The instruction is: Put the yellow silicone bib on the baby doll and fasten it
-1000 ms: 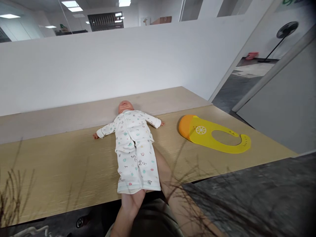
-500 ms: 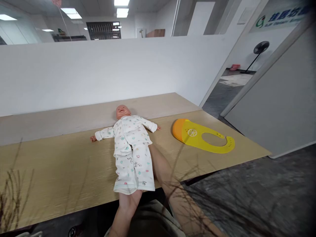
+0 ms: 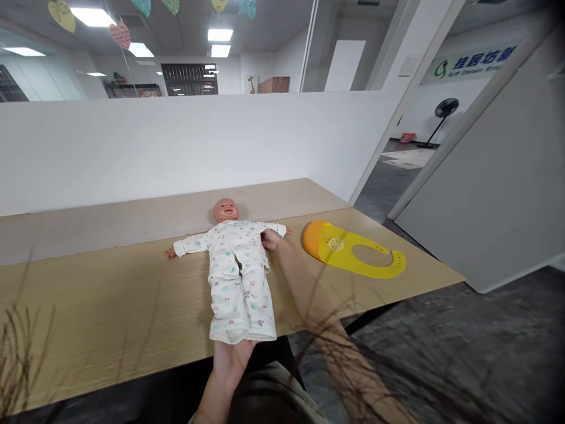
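Note:
A baby doll (image 3: pixel 238 247) in a white printed top and trousers lies face up on the wooden table (image 3: pixel 110 306), arms spread, head toward the wall. Beneath the trouser ends at the table's front edge is my left hand (image 3: pixel 233 352), palm side up; the doll's legs cover its fingers. At the doll's side, just below its arm on the right of the view, my right hand (image 3: pixel 270 239) is closed against the body, with the fingertips hidden. To the right lies a yellow bib (image 3: pixel 348 250) with an orange pocket and a neck opening.
A raised ledge (image 3: pixel 176 215) runs along the back of the table against a white partition (image 3: pixel 176 141) with glass above. At the right, a grey door panel (image 3: pixel 485 194) stands by a doorway; a floor fan (image 3: pixel 446 108) is visible beyond.
My right hand has come up from beneath the doll's leg to its side below the arm. My left hand stays under the legs. The camera has tilted up slightly.

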`<state>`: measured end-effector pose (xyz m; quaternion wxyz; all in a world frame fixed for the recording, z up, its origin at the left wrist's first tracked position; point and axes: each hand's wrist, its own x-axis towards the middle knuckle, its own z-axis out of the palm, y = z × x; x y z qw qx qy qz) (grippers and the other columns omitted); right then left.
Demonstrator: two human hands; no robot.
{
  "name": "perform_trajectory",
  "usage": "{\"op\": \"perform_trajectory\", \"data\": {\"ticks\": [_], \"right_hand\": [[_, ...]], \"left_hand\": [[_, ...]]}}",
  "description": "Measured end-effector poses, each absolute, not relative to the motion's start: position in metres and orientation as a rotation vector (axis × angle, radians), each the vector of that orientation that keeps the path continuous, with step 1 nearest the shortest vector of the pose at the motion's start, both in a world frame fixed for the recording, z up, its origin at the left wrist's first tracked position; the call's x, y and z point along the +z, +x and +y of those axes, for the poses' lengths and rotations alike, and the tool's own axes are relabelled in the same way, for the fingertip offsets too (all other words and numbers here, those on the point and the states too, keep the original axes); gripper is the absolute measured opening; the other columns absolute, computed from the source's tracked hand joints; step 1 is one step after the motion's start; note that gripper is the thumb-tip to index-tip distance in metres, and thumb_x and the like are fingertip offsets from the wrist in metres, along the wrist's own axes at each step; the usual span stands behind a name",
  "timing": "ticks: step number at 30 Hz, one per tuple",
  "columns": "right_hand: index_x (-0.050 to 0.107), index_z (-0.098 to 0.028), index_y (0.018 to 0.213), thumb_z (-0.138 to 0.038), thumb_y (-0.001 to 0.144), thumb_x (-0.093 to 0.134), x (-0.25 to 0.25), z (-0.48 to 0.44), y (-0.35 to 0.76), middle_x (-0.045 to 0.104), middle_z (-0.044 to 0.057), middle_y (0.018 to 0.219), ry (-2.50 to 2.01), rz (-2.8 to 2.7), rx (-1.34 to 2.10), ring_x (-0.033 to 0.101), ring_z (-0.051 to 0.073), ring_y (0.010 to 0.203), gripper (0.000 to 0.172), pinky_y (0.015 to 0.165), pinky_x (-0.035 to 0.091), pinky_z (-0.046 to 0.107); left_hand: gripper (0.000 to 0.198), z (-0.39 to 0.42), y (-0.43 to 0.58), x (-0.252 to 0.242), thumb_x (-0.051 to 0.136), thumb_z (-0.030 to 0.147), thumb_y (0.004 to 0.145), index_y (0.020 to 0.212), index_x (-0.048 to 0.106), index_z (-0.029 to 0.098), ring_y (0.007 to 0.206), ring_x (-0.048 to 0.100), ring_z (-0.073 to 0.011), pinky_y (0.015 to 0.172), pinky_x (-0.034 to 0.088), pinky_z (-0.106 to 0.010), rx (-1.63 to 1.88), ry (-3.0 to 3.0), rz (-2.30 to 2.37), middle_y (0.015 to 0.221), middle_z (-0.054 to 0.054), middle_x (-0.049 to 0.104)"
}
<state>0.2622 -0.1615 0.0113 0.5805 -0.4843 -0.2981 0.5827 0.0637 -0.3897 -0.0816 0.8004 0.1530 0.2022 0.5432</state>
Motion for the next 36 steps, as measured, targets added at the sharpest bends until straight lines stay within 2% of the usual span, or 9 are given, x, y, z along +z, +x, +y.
{"op": "perform_trajectory", "data": {"ticks": [4, 9, 14, 17, 20, 22, 26, 31, 36], "right_hand": [[0.066, 0.0, 0.096, -0.003, 0.089, 0.039, -0.014, -0.154, 0.288, 0.071, 0.01, 0.088, -1.073, -0.694, 1.432, 0.068, 0.009, 0.075, 0.027, 0.084, 0.052, 0.03], [0.065, -0.009, 0.087, -0.007, 0.088, 0.05, -0.035, -0.161, 0.313, 0.074, 0.012, 0.089, -0.984, -0.7, 1.36, 0.072, 0.015, 0.083, 0.015, 0.09, 0.054, 0.03], [0.065, -0.015, 0.084, -0.007, 0.087, 0.057, -0.046, -0.171, 0.321, 0.074, 0.009, 0.084, -1.007, -0.704, 1.237, 0.072, 0.019, 0.079, 0.012, 0.086, 0.06, 0.032], [0.064, -0.015, 0.085, -0.007, 0.087, 0.058, -0.053, -0.176, 0.319, 0.072, 0.007, 0.079, -1.042, -0.729, 1.164, 0.069, 0.016, 0.073, 0.011, 0.082, 0.058, 0.03], [0.062, -0.017, 0.08, -0.007, 0.087, 0.057, -0.057, -0.178, 0.313, 0.068, 0.003, 0.07, -1.098, -0.761, 1.102, 0.063, 0.015, 0.068, 0.013, 0.076, 0.054, 0.029], [0.062, -0.019, 0.076, -0.007, 0.085, 0.057, -0.058, -0.179, 0.309, 0.066, 0.001, 0.066, -1.132, -0.794, 1.08, 0.06, 0.015, 0.065, 0.015, 0.075, 0.052, 0.031], [0.064, -0.023, 0.071, -0.009, 0.081, 0.059, -0.058, -0.181, 0.306, 0.066, 0.0, 0.068, -1.204, -0.915, 1.04, 0.058, 0.016, 0.066, 0.018, 0.079, 0.051, 0.035], [0.063, -0.025, 0.076, -0.019, 0.082, 0.057, -0.062, -0.18, 0.31, 0.068, 0.002, 0.074, -1.212, -0.979, 1.013, 0.06, 0.019, 0.07, 0.01, 0.082, 0.052, 0.039], [0.062, -0.025, 0.077, -0.025, 0.079, 0.061, -0.068, -0.176, 0.312, 0.067, 0.003, 0.076, -1.205, -1.033, 1.001, 0.059, 0.02, 0.07, 0.003, 0.08, 0.053, 0.041]], "left_hand": [[0.043, -0.407, 0.061, -0.093, 0.044, 0.047, 0.101, 0.13, 0.073, 0.033, 0.134, 0.059, -0.0333, 0.112, 0.045, -0.058, 1.115, 0.256, 0.379, 0.143, -0.009, 0.065], [0.049, -0.433, 0.058, -0.112, 0.052, 0.057, 0.096, 0.122, 0.078, 0.024, 0.136, 0.056, -0.0405, 0.107, 0.045, -0.059, 0.947, 0.273, 0.23, 0.144, -0.017, 0.063], [0.058, -0.451, 0.055, -0.114, 0.053, 0.062, 0.095, 0.127, 0.076, 0.019, 0.129, 0.061, -0.0376, 0.098, 0.052, -0.047, 0.901, 0.329, 0.361, 0.147, -0.019, 0.059], [0.059, -0.463, 0.054, -0.114, 0.059, 0.064, 0.09, 0.12, 0.079, 0.016, 0.104, 0.073, -0.0318, 0.087, 0.056, -0.042, 0.87, 0.464, 0.562, 0.126, -0.02, 0.073], [0.037, -0.474, 0.049, -0.113, 0.064, 0.048, 0.092, 0.104, 0.082, 0.018, 0.091, 0.074, -0.0274, 0.085, 0.059, -0.04, 1.0, 1.001, 0.909, 0.102, -0.015, 0.079], [0.023, -0.477, 0.045, -0.109, 0.062, 0.03, 0.095, 0.106, 0.08, 0.021, 0.101, 0.073, -0.0255, 0.091, 0.059, -0.039, 1.185, 1.536, 1.097, 0.11, -0.011, 0.078], [0.039, -0.474, 0.043, -0.096, 0.056, 0.009, 0.092, 0.126, 0.069, 0.02, 0.126, 0.063, -0.0252, 0.105, 0.054, -0.041, 1.46, 2.316, 1.334, 0.134, -0.013, 0.067], [0.034, -0.47, 0.048, -0.092, 0.058, 0.003, 0.088, 0.119, 0.064, 0.016, 0.125, 0.059, -0.0286, 0.103, 0.052, -0.044, 1.489, 2.533, 1.494, 0.132, -0.018, 0.058], [0.044, -0.464, 0.047, -0.102, 0.063, 0.013, 0.088, 0.132, 0.065, 0.015, 0.125, 0.054, -0.0384, 0.108, 0.04, -0.061, 1.074, 2.805, 1.73, 0.131, -0.022, 0.058]]}}
